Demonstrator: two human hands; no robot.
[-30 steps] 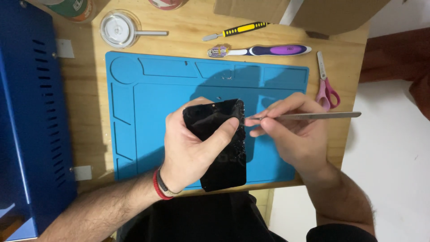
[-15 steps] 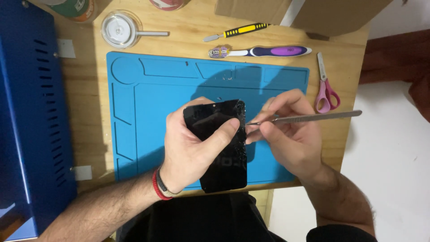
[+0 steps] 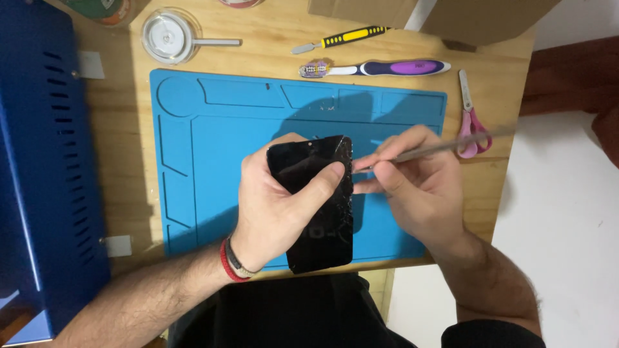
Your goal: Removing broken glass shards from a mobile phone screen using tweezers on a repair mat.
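Note:
My left hand (image 3: 277, 206) grips a black phone (image 3: 319, 232) with a cracked screen, thumb pressed across its upper glass, holding it above the blue work mat (image 3: 206, 148). A red and black band sits on that wrist. My right hand (image 3: 419, 187) pinches a thin metal pry tool (image 3: 451, 145) whose tip touches the phone's right edge near the top. The tool's far end points right, over the pink scissors.
A purple and white toothbrush (image 3: 380, 67) and a yellow-handled tool (image 3: 345, 38) lie beyond the mat. Pink scissors (image 3: 472, 119) rest at the right. A round clear dish (image 3: 166, 35) stands at the back left, a blue metal box (image 3: 39, 174) at the left, cardboard (image 3: 451, 16) behind.
The pry tool has tilted, its far end lifting upward, and its tip has stayed at the phone's right edge. My left hand keeps the same grip.

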